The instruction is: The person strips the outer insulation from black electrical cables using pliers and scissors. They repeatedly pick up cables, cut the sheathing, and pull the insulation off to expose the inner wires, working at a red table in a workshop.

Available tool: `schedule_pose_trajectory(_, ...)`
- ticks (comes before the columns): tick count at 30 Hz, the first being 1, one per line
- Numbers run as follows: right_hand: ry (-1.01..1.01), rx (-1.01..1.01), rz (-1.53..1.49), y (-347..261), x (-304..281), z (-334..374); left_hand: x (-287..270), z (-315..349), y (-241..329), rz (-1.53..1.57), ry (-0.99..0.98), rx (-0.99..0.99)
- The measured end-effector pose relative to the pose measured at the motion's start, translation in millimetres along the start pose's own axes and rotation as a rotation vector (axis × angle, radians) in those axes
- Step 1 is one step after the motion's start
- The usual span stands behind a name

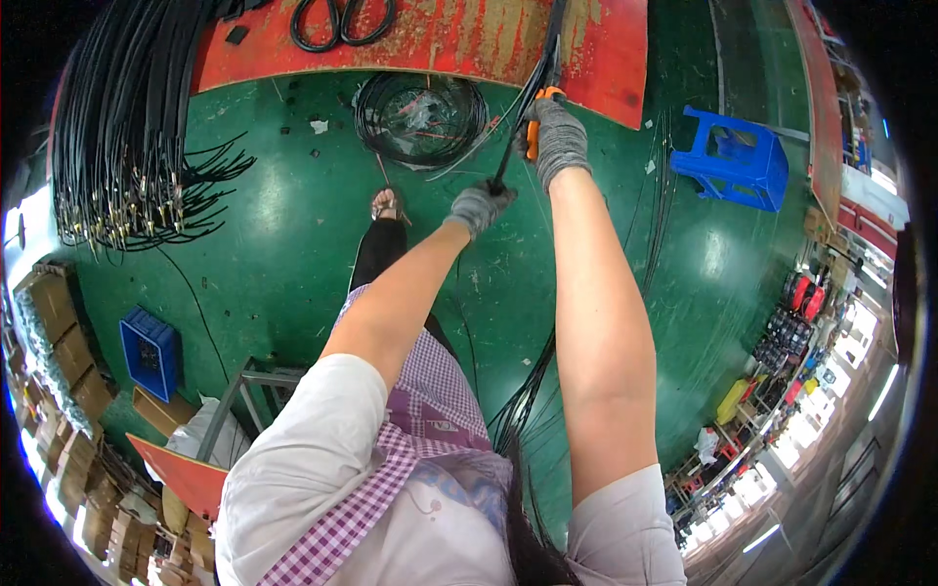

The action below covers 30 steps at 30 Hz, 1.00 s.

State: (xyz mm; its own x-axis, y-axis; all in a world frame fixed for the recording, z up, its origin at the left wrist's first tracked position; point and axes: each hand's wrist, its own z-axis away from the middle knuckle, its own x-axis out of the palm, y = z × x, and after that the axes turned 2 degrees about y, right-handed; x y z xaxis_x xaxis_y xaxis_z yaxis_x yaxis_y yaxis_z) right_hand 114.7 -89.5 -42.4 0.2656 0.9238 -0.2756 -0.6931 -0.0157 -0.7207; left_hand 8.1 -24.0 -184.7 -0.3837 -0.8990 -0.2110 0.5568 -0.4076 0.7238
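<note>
Black cables (506, 164), red tabletop (623, 44), stool (770, 161) (blue) nearby

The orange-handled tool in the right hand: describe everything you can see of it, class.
The orange-handled tool has bright orange grips that look like plastic or rubber. The right hand, in a grey knitted glove, grips it and hides much of it; one orange part shows left of the hand, another just beyond it. It points away from the person, toward the red tabletop. Black strands run close beside it, obscuring its working end; whether its jaws are open cannot be told.
</note>
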Motion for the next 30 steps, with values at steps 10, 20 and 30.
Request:
schedule_pose_trajectory(10, 0.026, 0.002, 0.075, 7, -8, -6, 36, 92, -108, -0.242, -0.178, -0.217)
schedule_pose_trajectory(20, -0.012, 0.105, -0.044, -10, -7, 14, 26, 98, -97, -0.154, -0.246, -0.227)
schedule_pose_trajectory(30, -0.073, 0.129, -0.051, -13, -6, 18, 34, 113, -100, -0.175, -0.302, -0.202)
